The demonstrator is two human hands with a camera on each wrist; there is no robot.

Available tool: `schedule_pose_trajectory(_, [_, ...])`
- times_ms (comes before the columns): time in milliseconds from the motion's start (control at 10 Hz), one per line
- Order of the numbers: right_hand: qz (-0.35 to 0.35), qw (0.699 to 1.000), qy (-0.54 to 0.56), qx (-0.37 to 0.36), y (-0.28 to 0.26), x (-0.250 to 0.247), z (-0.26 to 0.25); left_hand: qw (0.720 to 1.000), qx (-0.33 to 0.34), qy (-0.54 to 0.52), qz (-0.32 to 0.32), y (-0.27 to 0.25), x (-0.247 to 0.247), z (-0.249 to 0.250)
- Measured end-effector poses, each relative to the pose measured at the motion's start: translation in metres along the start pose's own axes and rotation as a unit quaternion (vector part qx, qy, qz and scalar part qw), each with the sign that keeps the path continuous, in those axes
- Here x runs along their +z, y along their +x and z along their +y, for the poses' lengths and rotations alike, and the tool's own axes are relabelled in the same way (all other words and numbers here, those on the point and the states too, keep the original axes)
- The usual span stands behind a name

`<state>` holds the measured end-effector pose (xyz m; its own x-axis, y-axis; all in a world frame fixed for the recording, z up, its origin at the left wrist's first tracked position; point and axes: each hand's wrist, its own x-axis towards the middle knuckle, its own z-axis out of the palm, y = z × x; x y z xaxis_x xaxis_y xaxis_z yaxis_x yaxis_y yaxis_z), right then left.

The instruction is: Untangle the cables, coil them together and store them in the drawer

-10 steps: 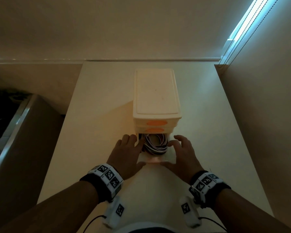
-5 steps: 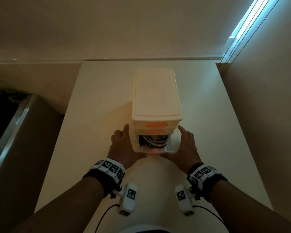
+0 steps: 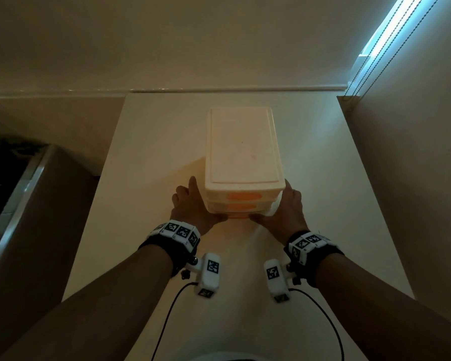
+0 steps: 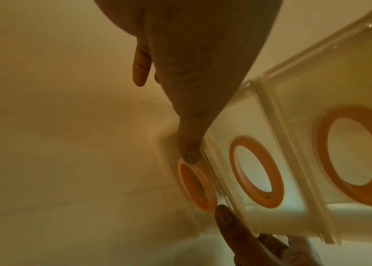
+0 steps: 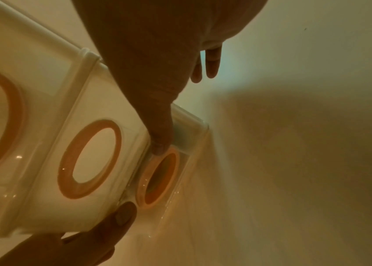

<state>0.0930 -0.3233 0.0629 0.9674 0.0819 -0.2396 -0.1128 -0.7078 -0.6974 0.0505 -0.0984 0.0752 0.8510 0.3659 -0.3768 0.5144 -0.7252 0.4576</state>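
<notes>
A white drawer unit (image 3: 241,152) with orange ring handles stands in the middle of the table (image 3: 146,157). Its bottom drawer (image 3: 238,217) is pushed almost fully in, and only a thin orange strip of its front shows in the head view. The cables are hidden inside. My left hand (image 3: 193,207) lies along the unit's left side and my right hand (image 3: 288,207) along its right side, fingers straight. In the wrist views both thumbs press the bottom drawer's front beside its ring handle (image 4: 196,187) (image 5: 157,178).
A wall runs close along the table's right edge, with a window blind (image 3: 391,35) and its cords at the upper right. A dark low surface (image 3: 0,178) lies beyond the left edge. Bare tabletop lies around the unit.
The bottom drawer, open with the coiled cables showing, has slid into the unit. Both hands moved forward with it, and the cables are no longer in sight.
</notes>
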Motion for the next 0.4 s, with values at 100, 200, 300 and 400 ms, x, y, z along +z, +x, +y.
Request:
schedule_pose_trajectory(100, [0.001, 1.000, -0.013, 0.005, 0.007, -0.001, -0.003, 1.000, 0.000, 0.005, 0.003, 0.005, 0.000, 0.003])
schedule_pose_trajectory(200, [-0.004, 1.000, -0.024, 0.009, 0.011, -0.001, -0.002, 1.000, 0.003, 0.006, 0.005, 0.008, 0.003, 0.000])
schedule_pose_trajectory(300, [-0.015, 1.000, -0.018, 0.012, 0.008, -0.004, -0.003, 1.000, 0.011, 0.006, 0.002, 0.003, -0.002, -0.001])
schedule_pose_trajectory(400, [-0.022, 0.999, -0.012, 0.026, 0.009, -0.008, 0.008, 1.000, 0.006, -0.005, 0.011, 0.001, -0.003, -0.012])
